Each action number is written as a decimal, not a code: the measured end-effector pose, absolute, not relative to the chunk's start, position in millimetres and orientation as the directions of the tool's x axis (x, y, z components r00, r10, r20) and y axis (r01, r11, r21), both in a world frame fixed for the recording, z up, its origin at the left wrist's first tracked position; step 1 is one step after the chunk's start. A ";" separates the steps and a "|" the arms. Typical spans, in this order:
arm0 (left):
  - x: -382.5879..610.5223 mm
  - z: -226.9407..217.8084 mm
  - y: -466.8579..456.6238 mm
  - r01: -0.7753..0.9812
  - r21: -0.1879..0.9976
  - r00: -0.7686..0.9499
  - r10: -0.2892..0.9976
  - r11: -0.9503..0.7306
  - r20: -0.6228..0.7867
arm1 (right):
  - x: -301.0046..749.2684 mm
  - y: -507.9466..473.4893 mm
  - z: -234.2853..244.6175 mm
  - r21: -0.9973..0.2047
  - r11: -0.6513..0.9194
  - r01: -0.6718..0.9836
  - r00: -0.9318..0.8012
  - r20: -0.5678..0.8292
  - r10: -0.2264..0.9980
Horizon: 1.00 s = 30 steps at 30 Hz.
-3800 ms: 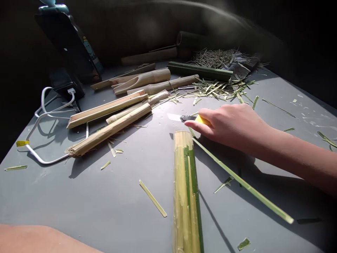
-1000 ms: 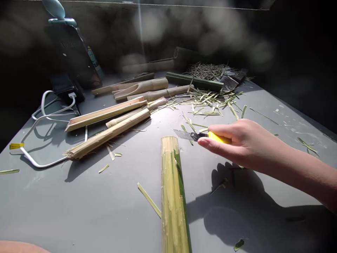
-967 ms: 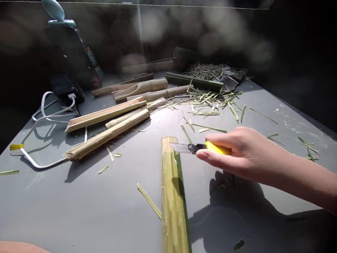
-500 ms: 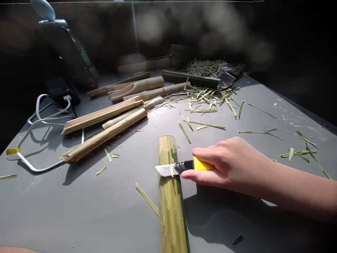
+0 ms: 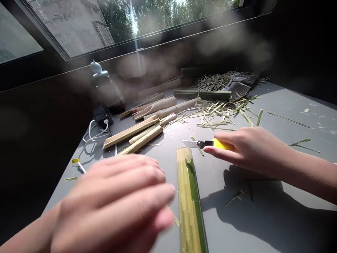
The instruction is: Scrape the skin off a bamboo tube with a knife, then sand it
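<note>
A half-peeled bamboo stalk (image 5: 188, 196), yellow with a green strip, lies lengthwise on the grey table (image 5: 276, 218). My right hand (image 5: 244, 149) is closed on a yellow-handled utility knife (image 5: 207, 143), its blade out and pointing left, just beyond the stalk's far end and above the table. My left hand (image 5: 118, 203) is raised close to the camera, blurred, fingers stretched out side by side and holding nothing, just left of the stalk.
Several split bamboo pieces (image 5: 137, 131) lie at the middle left. Green shavings (image 5: 218, 112) are strewn toward the back, next to a dark green stalk (image 5: 202, 94). A white cable (image 5: 92, 135) and charger sit at left, below a window.
The view tilted up, showing the window. My left hand rose into view in front of the camera. My right hand lifted the knife off the stalk and moved it away, past the stalk's far end.
</note>
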<state>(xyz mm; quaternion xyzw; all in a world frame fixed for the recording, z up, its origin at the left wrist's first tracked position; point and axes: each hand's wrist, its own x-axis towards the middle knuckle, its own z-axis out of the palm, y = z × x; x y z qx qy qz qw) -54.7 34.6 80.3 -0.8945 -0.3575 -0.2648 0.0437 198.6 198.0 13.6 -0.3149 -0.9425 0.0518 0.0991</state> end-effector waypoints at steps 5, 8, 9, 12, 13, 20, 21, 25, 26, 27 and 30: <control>-236.9 102.9 121.5 0.897 0.282 -0.441 0.718 0.340 0.538 | 194.8 161.1 9.0 -0.168 0.916 0.364 -0.922 0.075 0.380; -299.3 76.6 151.6 0.845 0.246 -0.535 0.745 0.475 0.398 | 195.0 163.5 5.8 -0.086 0.896 0.435 -0.893 0.086 0.441; -308.5 64.8 158.3 0.830 0.231 -0.557 0.739 0.507 0.379 | 195.3 170.5 5.3 -0.043 0.870 0.491 -0.864 0.104 0.493; -315.4 35.5 178.3 0.768 0.190 -0.639 0.710 0.612 0.295 | 196.5 195.6 5.6 0.004 0.777 0.630 -0.773 0.100 0.626; -314.7 29.6 185.6 0.745 0.175 -0.666 0.700 0.644 0.258 | 196.7 200.8 5.9 -0.013 0.765 0.644 -0.761 0.082 0.643; -306.9 20.1 214.0 0.655 0.106 -0.750 0.626 0.748 0.214 | 195.2 182.3 1.8 -0.078 0.854 0.515 -0.847 0.104 0.521; -305.7 19.3 214.4 0.648 0.105 -0.755 0.618 0.754 0.220 | 195.2 180.3 1.0 -0.077 0.857 0.509 -0.850 0.113 0.515; -306.2 17.9 213.9 0.638 0.105 -0.764 0.611 0.762 0.209 | 196.8 181.3 0.7 -0.077 0.857 0.510 -0.847 0.128 0.516; -308.6 18.5 213.2 0.641 0.107 -0.763 0.616 0.760 0.193 | 197.3 181.7 1.9 -0.084 0.856 0.510 -0.848 0.117 0.517; -311.9 19.6 212.2 0.645 0.112 -0.761 0.625 0.756 0.171 | 197.6 181.2 3.8 -0.093 0.853 0.513 -0.848 0.101 0.521; -325.9 24.1 206.4 0.681 0.141 -0.732 0.675 0.719 0.095 | 197.2 172.9 13.0 -0.146 0.848 0.509 -0.856 0.014 0.517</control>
